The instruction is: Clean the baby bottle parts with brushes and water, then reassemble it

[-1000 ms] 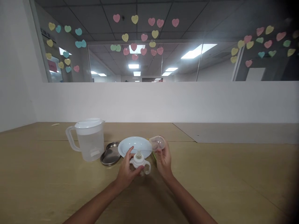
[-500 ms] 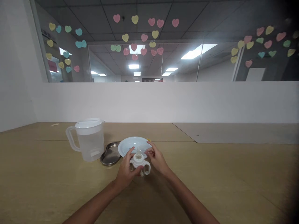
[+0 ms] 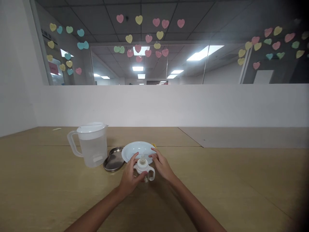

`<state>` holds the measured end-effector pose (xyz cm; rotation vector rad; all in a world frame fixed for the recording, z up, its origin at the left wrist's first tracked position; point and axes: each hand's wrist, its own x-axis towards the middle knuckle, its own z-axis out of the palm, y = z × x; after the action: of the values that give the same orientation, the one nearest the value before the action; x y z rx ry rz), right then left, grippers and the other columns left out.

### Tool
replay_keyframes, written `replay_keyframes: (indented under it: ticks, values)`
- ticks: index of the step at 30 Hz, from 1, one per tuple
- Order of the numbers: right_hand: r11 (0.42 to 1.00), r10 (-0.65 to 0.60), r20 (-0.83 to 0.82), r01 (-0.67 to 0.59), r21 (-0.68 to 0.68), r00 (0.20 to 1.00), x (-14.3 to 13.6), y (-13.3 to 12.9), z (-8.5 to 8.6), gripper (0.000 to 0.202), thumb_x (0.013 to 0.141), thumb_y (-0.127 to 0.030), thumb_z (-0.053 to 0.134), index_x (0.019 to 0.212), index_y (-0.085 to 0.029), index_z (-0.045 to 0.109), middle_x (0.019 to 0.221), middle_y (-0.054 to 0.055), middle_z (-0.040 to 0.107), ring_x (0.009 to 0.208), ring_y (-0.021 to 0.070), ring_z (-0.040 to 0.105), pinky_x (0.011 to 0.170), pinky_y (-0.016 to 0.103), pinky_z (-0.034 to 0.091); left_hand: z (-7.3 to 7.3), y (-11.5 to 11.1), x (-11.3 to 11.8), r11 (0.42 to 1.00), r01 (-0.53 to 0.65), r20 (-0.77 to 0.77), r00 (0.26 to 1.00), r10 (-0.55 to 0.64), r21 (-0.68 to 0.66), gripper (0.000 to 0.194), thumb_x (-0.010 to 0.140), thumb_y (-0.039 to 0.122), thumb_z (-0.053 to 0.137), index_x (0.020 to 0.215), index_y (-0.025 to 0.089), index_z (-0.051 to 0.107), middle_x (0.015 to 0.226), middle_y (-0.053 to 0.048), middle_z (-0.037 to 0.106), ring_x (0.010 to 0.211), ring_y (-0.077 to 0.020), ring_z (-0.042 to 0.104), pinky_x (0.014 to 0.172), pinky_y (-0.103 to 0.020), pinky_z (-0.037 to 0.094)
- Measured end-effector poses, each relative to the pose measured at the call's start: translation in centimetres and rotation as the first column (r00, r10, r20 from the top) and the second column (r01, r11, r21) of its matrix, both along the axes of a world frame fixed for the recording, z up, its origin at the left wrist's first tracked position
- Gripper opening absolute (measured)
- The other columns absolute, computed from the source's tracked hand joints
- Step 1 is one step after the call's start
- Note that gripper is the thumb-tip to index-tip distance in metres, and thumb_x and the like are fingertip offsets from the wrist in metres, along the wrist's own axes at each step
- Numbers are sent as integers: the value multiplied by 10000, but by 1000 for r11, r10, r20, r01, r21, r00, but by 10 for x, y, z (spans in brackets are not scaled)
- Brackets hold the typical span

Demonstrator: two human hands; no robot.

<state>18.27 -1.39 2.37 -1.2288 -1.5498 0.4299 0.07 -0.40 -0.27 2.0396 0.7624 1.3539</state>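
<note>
The left hand grasps a transparent, white-handled feeding bottle. The right hand curls beside it, grip indiscernible

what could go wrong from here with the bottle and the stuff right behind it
The baby bottle could tip or slip, as only the left hand clearly grips it. The right hand might knock the shallow white bowl, which sits just beyond it. If pushed sideways, that bowl might bump the metal kidney tray beside it.
</note>
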Motion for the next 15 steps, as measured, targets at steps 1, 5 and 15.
replay_keyframes:
  ticks: [1, 5, 15]
  values:
    - [999, -22, -9, 23, 31, 1000, -1, -3, 3, 439, 875, -419, 354, 1191, -147, 491, 922, 73, 641, 813, 186, 578, 775, 321, 435, 0, 0, 0, 1000, 3, 1, 1000, -3, -8, 703, 746, 403, 616, 1326, 182, 286, 1116, -103, 575, 1046, -247, 528, 944, -412, 358]
    - [988, 57, 39, -62, 142, 998, -12, -17, 14, 368, 869, -441, 417, 1083, -187, 575, 929, 60, 612, 805, 181, 538, 751, 309, 419, 1, -1, 1, 1000, 16, -6, 1000, -16, -22, 700, 753, 399, 605, 1328, 182, 271, 1132, -98, 568, 1051, -236, 529, 946, -396, 361]
    - [981, 185, -30, -183, 65, 982, -29, -19, 15, 276, 602, -295, 721, 845, -193, 636, 845, 16, 552, 748, 148, 483, 672, 255, 393, 6, 1, -2, 987, 150, -12, 989, -151, -64, 1010, 655, 376, 720, 1400, 207, 60, 1150, -91, 579, 1052, -233, 534, 940, -396, 371]
